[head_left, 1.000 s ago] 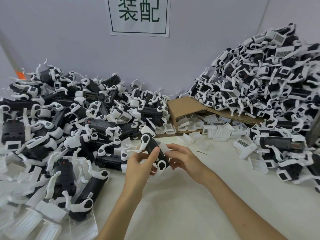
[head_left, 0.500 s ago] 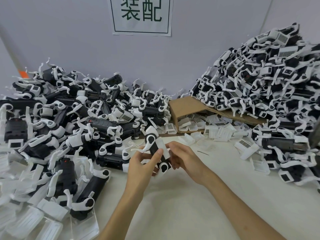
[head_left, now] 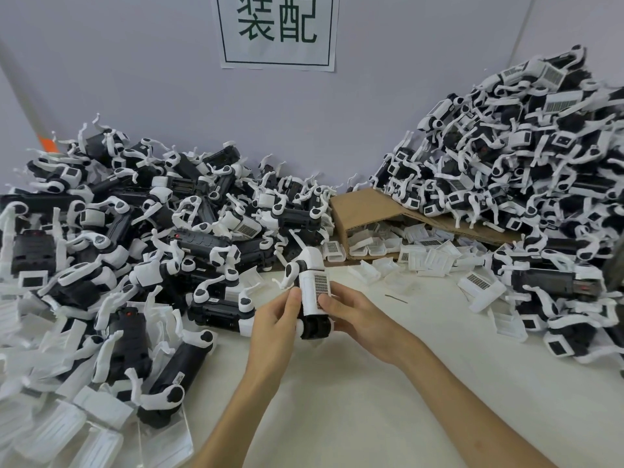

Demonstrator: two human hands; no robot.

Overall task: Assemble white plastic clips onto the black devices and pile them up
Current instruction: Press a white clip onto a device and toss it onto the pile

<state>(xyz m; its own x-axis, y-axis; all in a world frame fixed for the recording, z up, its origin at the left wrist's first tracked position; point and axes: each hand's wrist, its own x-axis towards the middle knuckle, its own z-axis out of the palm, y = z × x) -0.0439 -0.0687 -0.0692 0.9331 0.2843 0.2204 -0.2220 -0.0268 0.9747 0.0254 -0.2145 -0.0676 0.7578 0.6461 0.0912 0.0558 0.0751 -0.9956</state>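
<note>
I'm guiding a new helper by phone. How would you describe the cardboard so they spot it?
Below the paper sign on the wall, a gap separates the left heap and taller right heap of black devices. There lies the folded cardboard sheet, its right end under that heap, white clips beneath it. Its neighbours are black or white; it alone is brown.

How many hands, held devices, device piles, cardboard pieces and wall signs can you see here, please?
Hands: 2, left hand and right hand
Held device: 1
Piles: 2, left pile and right pile
Cardboard: 1
Sign: 1
Total: 7
</note>
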